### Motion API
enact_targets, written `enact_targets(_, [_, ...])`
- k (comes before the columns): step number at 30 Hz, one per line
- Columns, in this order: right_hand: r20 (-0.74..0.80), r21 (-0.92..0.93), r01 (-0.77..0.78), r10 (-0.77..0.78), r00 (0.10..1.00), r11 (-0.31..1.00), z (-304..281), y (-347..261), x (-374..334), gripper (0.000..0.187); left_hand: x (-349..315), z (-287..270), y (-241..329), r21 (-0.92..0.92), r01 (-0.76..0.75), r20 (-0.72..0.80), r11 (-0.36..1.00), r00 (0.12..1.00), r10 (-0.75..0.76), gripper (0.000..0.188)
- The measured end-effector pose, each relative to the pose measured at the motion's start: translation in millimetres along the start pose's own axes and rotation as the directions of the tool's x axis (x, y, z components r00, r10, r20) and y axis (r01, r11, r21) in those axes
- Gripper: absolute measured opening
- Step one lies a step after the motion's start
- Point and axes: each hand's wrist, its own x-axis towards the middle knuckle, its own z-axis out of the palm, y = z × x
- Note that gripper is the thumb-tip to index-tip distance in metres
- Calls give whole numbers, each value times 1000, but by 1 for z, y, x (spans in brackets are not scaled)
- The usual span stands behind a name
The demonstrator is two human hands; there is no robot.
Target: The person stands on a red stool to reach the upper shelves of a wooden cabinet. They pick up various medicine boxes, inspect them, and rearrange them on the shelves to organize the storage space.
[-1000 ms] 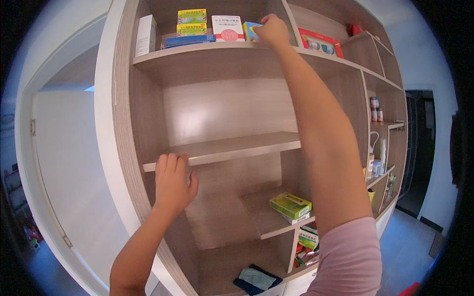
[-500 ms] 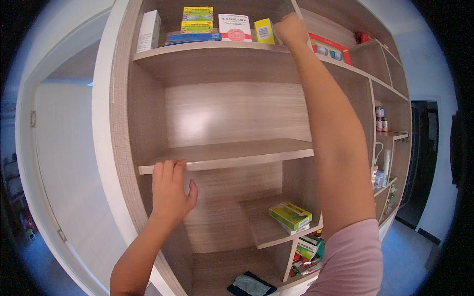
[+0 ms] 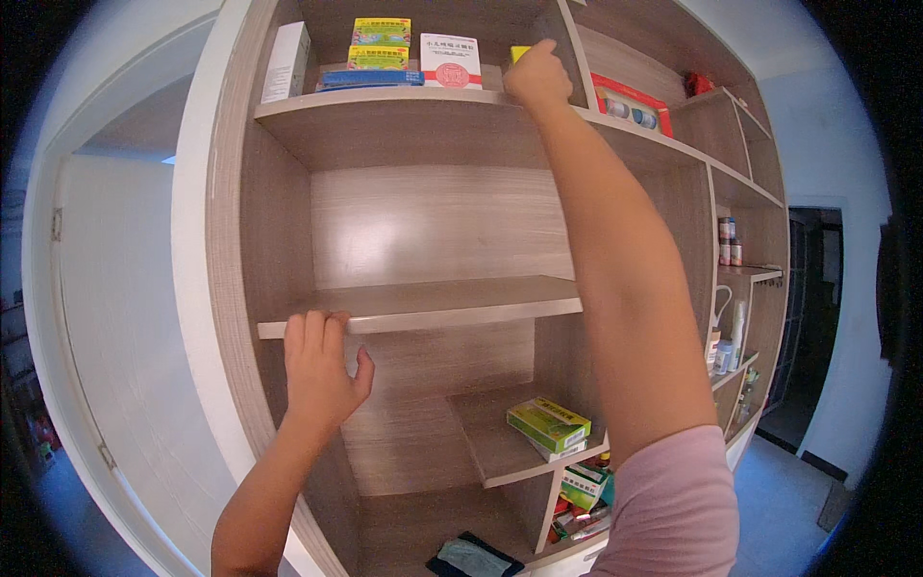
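My right hand (image 3: 539, 75) reaches up to the top shelf, its fingers closed around a small yellow box (image 3: 519, 53) that it mostly hides. Left of it stands a white box with a red band (image 3: 450, 60). Further left, two yellow-green boxes (image 3: 380, 45) are stacked on flat blue boxes (image 3: 370, 79), beside a tall white box (image 3: 286, 62). Lower down, my left hand (image 3: 324, 375) has its fingertips on the front edge of the middle shelf (image 3: 461, 316); its thumb is spread and it holds nothing.
Green boxes (image 3: 549, 424) lie on a small lower shelf, above a compartment crowded with packages (image 3: 582, 500). A dark cloth-like item (image 3: 474, 556) lies at the bottom. To the right are a red-framed box (image 3: 632, 105) and bottles (image 3: 729, 240). A white door (image 3: 125, 317) stands at the left.
My right hand has shifted left and slightly down, from beside the yellow box to over it, covering more of it. My left hand stays at the shelf edge. The view has shifted slightly.
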Motion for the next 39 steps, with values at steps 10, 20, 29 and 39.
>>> enact_targets(10, [-387,193,470,-373,843,861,-119,29,-56,53,2,0,-3,88,-39,30,995,999,36,36])
enact_targets(20, [43,596,130,-193,980,793,-193,159,-249,46,-11,10,-10,97,-41,65,994,997,35,36])
enact_targets(29, [395,617,-183,-100,913,766,-156,195,-426,51,-69,16,38,-367,53,136,929,991,-3,35])
enact_targets(39, [402,219,27,-116,908,975,-96,204,-461,47,-114,33,85,-605,369,589,706,804,84,16])
